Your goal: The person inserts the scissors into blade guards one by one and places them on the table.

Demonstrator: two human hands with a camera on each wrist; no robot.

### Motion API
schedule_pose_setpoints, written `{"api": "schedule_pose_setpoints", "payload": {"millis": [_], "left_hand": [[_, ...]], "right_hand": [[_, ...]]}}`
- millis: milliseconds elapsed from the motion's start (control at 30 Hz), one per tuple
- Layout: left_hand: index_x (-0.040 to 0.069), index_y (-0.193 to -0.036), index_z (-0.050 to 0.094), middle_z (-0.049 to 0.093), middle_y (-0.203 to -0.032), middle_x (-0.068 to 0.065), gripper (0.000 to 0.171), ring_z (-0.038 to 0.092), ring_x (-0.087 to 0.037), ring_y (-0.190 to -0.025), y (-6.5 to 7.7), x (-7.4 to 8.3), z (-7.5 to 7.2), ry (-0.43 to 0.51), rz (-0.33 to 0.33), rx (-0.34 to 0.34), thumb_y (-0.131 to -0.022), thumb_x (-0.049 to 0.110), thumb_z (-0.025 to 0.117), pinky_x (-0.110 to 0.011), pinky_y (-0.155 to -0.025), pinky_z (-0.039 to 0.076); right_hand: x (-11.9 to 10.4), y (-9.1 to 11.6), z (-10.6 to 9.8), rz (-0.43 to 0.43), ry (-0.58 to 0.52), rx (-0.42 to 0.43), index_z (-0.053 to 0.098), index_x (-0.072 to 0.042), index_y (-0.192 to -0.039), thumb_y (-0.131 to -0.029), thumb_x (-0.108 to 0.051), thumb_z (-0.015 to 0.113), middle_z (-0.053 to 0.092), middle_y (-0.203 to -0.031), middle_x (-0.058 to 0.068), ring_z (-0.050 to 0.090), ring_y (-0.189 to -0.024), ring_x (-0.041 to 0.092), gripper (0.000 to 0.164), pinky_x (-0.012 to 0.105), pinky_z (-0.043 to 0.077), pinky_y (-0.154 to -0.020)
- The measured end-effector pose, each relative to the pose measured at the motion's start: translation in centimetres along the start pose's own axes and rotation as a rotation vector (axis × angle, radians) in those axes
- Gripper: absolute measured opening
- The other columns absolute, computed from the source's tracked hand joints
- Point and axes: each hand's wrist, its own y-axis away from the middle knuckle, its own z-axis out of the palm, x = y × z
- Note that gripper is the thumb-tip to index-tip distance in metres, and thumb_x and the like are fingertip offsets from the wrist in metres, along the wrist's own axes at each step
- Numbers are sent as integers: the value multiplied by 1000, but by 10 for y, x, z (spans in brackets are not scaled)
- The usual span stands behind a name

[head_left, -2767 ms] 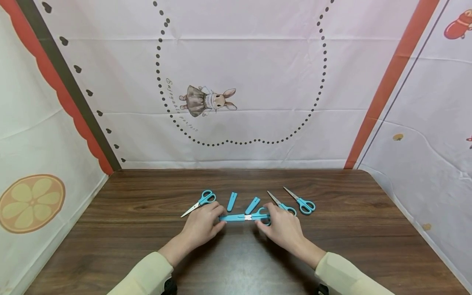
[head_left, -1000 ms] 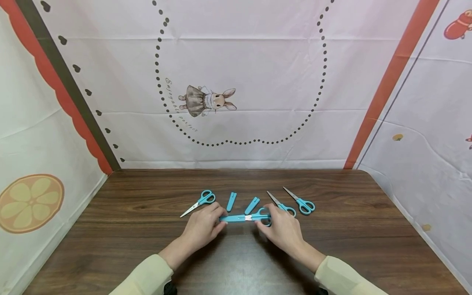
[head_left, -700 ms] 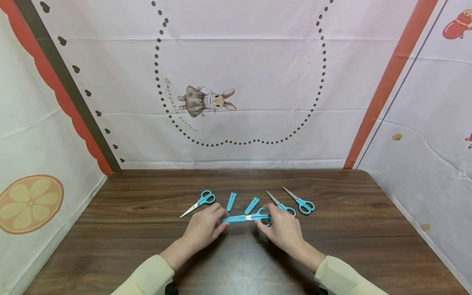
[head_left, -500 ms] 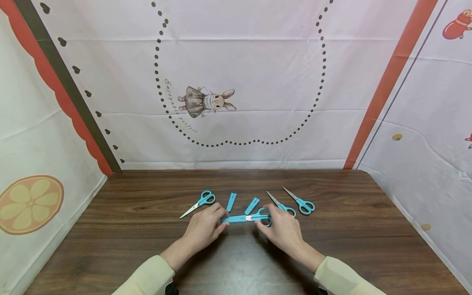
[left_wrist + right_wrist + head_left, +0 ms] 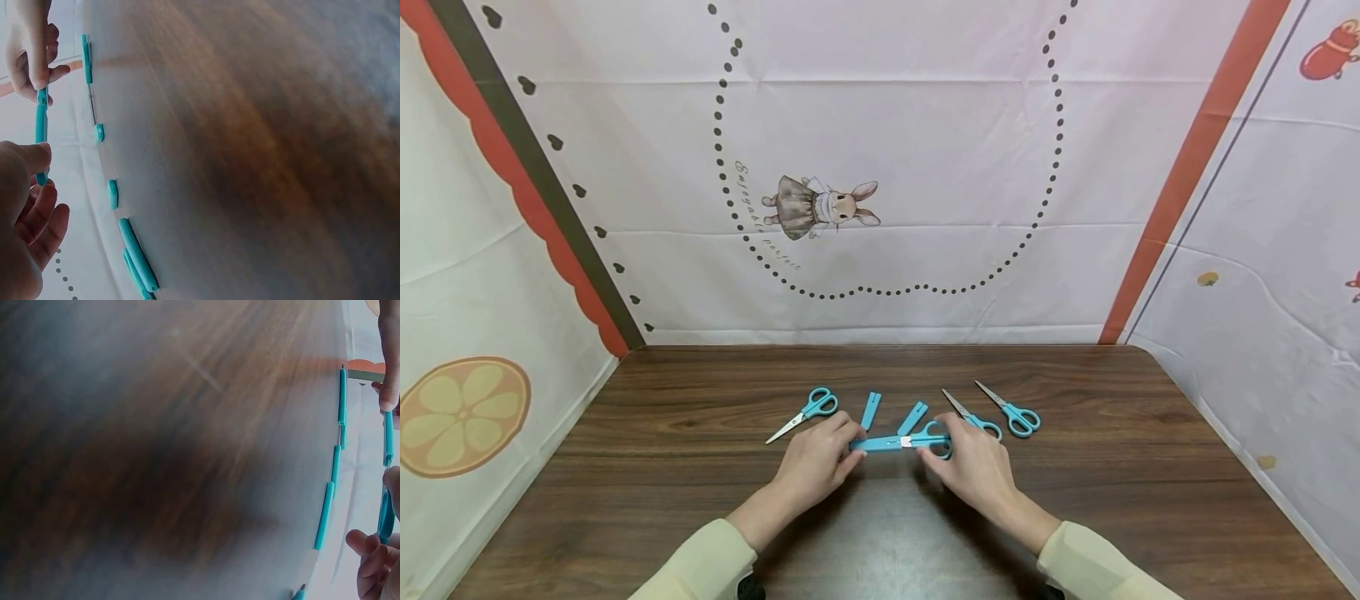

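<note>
My left hand [image 5: 815,460] pinches the far-left end of a light-blue blade cover [image 5: 880,444], with thumb and fingers on either side. Small scissors [image 5: 931,438] sit with their blades in that cover; a short strip of metal shows between cover and handles. Fingers of my right hand [image 5: 976,460] grip the scissors' blue handle loops, hiding part of them. Seen from the left wrist, cover [image 5: 41,122] and scissors are held up off the table between both hands. In the right wrist view the handles [image 5: 385,515] lie between my right thumb and fingers.
On the brown wooden table [image 5: 880,533] lie two loose blue covers [image 5: 871,412], just behind the held pair. Uncovered scissors [image 5: 820,403] lie behind my left hand. Two more, nearer scissors [image 5: 983,425] and farther scissors [image 5: 1018,418], lie behind my right hand. A printed cloth [image 5: 925,167] hangs behind.
My left hand and the cover have shifted slightly right toward the handles, and a little less blade metal shows. The right hand stays nearly still, as do the loose scissors and covers.
</note>
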Motion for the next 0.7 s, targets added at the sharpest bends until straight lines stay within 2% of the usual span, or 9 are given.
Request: {"api": "schedule_pose_setpoints", "payload": {"millis": [467,700], "left_hand": [[16,-91,66,55,-83,8,16,50,-3,-61,0,0,-1,13,-17,18,-77,21,74,-19,-50,40],[16,-91,66,56,-83,6,15,51,-2,-62,0,-1,-1,27,-38,18,-79,22,73,-19,-50,40]], "right_hand": [[-1,-4,1,-21,10,27,61,-13,-107,-73,-42,75,54,-61,-10,24,-38,-1,47,17,20,-34],[-2,-6,1,-22,4,46,62,-13,-105,-71,-41,76,48,-57,-13,23,-39,-2,47,17,21,-35]]}}
